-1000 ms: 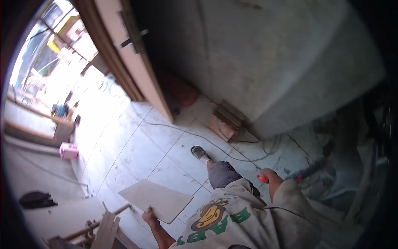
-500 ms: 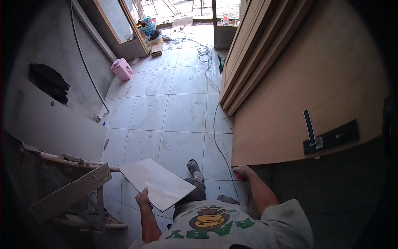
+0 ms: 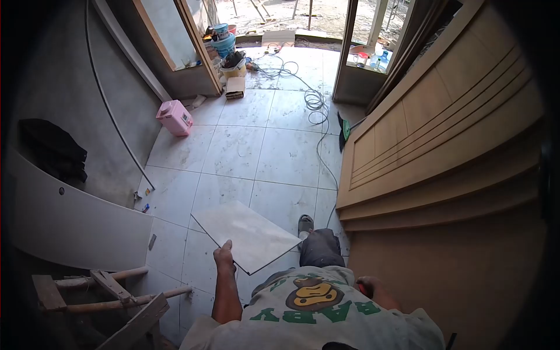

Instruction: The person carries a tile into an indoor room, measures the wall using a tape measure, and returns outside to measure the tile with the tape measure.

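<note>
My left hand (image 3: 224, 256) grips the near left edge of a flat, pale rectangular tile (image 3: 248, 236), thumb on its upper face. The tile is held tilted above the floor, in front of my body at left of centre. Low on my right side, my right hand (image 3: 379, 291) is closed on a small red object (image 3: 363, 289). Most of that object is hidden by the hand and my shirt, so its kind does not show.
Wooden door panels (image 3: 431, 122) line the right. A cable (image 3: 319, 151) runs along the tiled floor (image 3: 227, 151) past a green broom (image 3: 345, 129). At left are a pink jug (image 3: 175, 118) and a wooden trestle (image 3: 125, 297). Buckets (image 3: 223, 45) stand by the doorway.
I have moved forward toward the doorway, with the tile still in my left hand. My right hand has drawn in closer to my side, and the door handle has left the view.
</note>
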Motion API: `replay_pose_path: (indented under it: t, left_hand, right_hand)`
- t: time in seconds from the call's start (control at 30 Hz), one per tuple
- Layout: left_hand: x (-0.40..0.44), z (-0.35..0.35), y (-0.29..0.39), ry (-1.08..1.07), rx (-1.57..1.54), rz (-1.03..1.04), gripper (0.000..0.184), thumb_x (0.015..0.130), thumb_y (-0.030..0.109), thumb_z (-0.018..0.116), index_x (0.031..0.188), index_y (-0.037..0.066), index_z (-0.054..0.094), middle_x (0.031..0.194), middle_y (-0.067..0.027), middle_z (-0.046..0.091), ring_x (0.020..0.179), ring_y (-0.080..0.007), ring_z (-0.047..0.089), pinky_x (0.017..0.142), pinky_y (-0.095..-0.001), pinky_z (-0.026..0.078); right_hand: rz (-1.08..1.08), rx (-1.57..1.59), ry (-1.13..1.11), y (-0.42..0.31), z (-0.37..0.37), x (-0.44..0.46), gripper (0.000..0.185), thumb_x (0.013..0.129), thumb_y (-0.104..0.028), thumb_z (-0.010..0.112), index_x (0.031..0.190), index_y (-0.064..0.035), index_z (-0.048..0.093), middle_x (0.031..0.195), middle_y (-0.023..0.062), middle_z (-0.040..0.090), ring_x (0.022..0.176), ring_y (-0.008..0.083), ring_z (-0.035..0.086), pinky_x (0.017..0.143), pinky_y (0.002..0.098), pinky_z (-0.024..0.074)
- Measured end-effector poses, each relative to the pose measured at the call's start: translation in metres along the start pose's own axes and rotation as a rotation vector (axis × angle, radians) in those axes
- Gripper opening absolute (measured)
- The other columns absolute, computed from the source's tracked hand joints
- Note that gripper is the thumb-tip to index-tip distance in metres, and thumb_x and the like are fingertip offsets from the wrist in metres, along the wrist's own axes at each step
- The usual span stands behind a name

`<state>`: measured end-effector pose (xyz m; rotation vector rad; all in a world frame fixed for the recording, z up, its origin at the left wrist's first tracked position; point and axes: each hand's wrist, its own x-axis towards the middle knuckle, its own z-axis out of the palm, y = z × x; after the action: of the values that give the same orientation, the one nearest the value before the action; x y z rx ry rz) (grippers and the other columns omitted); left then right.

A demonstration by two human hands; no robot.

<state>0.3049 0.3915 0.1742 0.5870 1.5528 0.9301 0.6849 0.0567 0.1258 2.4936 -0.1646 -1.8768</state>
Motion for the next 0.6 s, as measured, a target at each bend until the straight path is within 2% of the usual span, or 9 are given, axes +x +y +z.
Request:
replay_pose_path:
  t: [0.03,0.13,0.3,0.33,0.37,0.43,0.5,0.57,0.6]
  left_hand:
    - [0.020,0.033,0.018,-0.008,-0.088,0.028,0.024,0.080,0.014,0.063,0.084,-0.008,0.053,0.079,-0.0138,0.059,0.064,-0.0230,0.060,0.057,-0.0364,0.049]
    - [0.088,0.102,0.051,-0.003,-0.095,-0.081,0.025,0.081,0.011,0.062,0.089,-0.011,0.053,0.083,-0.0160,0.060,0.067,-0.0262,0.062,0.061,-0.0373,0.051]
    - [0.197,0.240,0.156,0.017,-0.122,0.002,0.028,0.081,0.012,0.062,0.094,-0.012,0.053,0.087,-0.0182,0.061,0.070,-0.0279,0.062,0.065,-0.0379,0.052]
    - [0.206,0.262,0.183,-0.029,-0.137,-0.024,0.030,0.081,0.013,0.061,0.096,-0.012,0.053,0.092,-0.0194,0.060,0.073,-0.0293,0.063,0.068,-0.0381,0.052]
    - [0.232,0.282,0.196,-0.091,-0.193,-0.033,0.029,0.081,0.012,0.061,0.095,-0.013,0.053,0.093,-0.0197,0.060,0.075,-0.0294,0.063,0.067,-0.0384,0.052]
    - [0.269,0.336,0.234,-0.105,-0.201,-0.038,0.028,0.082,0.012,0.061,0.095,-0.012,0.053,0.092,-0.0191,0.061,0.076,-0.0288,0.063,0.067,-0.0381,0.052]
    - [0.328,0.389,0.253,-0.097,-0.158,-0.046,0.028,0.082,0.012,0.061,0.095,-0.012,0.053,0.091,-0.0190,0.061,0.076,-0.0284,0.063,0.067,-0.0380,0.052]
    - [0.401,0.441,0.278,-0.091,-0.091,-0.032,0.028,0.081,0.012,0.061,0.094,-0.012,0.053,0.090,-0.0188,0.061,0.076,-0.0280,0.063,0.067,-0.0379,0.052]
    - [0.434,0.470,0.289,-0.042,-0.013,-0.029,0.028,0.081,0.012,0.061,0.093,-0.012,0.053,0.089,-0.0181,0.061,0.074,-0.0274,0.063,0.066,-0.0376,0.051]
  right_hand:
    - [-0.003,-0.011,-0.007,-0.034,-0.009,0.012,0.041,0.077,-0.037,0.061,0.101,-0.0043,0.064,0.100,0.0207,0.060,0.088,0.0345,0.061,0.074,0.0478,0.0481]
    - [-0.058,-0.086,-0.039,-0.145,-0.036,0.042,0.039,0.078,-0.037,0.060,0.101,-0.0059,0.064,0.101,0.0195,0.061,0.090,0.0343,0.061,0.077,0.0460,0.0474]
    - [-0.205,-0.251,-0.003,-0.361,-0.140,0.087,0.037,0.079,-0.037,0.058,0.101,-0.0087,0.064,0.104,0.0175,0.062,0.094,0.0340,0.061,0.083,0.0430,0.0464]
    - [-0.268,-0.291,0.035,-0.416,-0.171,0.079,0.036,0.079,-0.037,0.057,0.102,-0.0093,0.065,0.105,0.0171,0.063,0.095,0.0339,0.061,0.084,0.0425,0.0462]
    - [-0.390,-0.401,0.163,-0.484,-0.205,-0.002,0.036,0.080,-0.038,0.056,0.107,-0.0162,0.063,0.108,0.0185,0.061,0.101,0.0350,0.058,0.087,0.0411,0.0457]
    - [-0.645,-0.605,0.284,-0.589,-0.256,-0.011,0.041,0.078,-0.039,0.057,0.112,-0.0164,0.061,0.107,0.0187,0.062,0.101,0.0340,0.058,0.088,0.0385,0.0457]
    - [-0.846,-0.627,0.365,-0.687,-0.301,0.001,0.041,0.079,-0.037,0.057,0.114,-0.0155,0.059,0.109,0.0185,0.060,0.102,0.0338,0.057,0.087,0.0376,0.0464]
    - [-0.595,-0.150,0.331,-0.777,-0.333,-0.015,0.031,0.083,-0.027,0.055,0.111,-0.0142,0.060,0.108,0.0180,0.059,0.104,0.0321,0.056,0.087,0.0365,0.0469]
    - [-0.611,-0.059,0.301,-0.810,-0.345,0.003,0.027,0.083,-0.021,0.055,0.108,-0.0150,0.062,0.107,0.0168,0.059,0.105,0.0298,0.056,0.088,0.0358,0.0463]
